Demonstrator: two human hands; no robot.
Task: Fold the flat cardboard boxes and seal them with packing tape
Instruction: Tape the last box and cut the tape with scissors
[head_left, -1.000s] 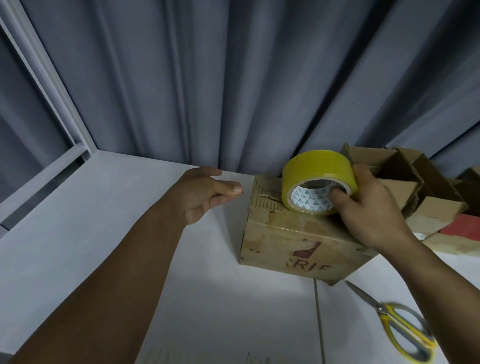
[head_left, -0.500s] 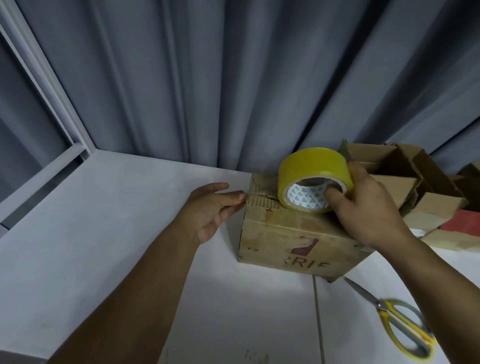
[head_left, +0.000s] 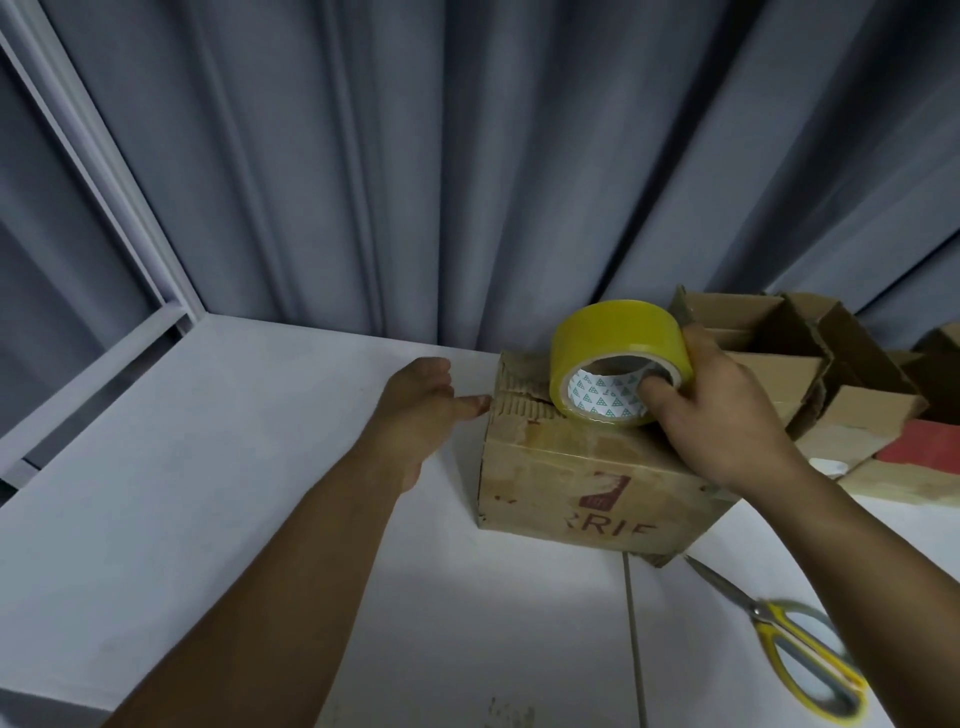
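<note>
A folded brown cardboard box (head_left: 582, 499) with red print stands on the white table. On its top sits a yellow roll of packing tape (head_left: 618, 358), which my right hand (head_left: 727, 410) grips with fingers hooked into the core. My left hand (head_left: 421, 410) reaches to the box's upper left corner, fingers fairly straight, fingertips touching the torn corrugated edge.
Several open and flattened cardboard boxes (head_left: 810, 374) lie at the back right, one with a red face (head_left: 930, 452). Yellow-handled scissors (head_left: 795, 654) lie on the table at the front right. A grey curtain (head_left: 467, 156) hangs behind; a window frame (head_left: 104, 171) is at left.
My left hand has moved right, from apart from the box to touching its upper left corner. The tape roll and my right hand have shifted slightly left on the box top.
</note>
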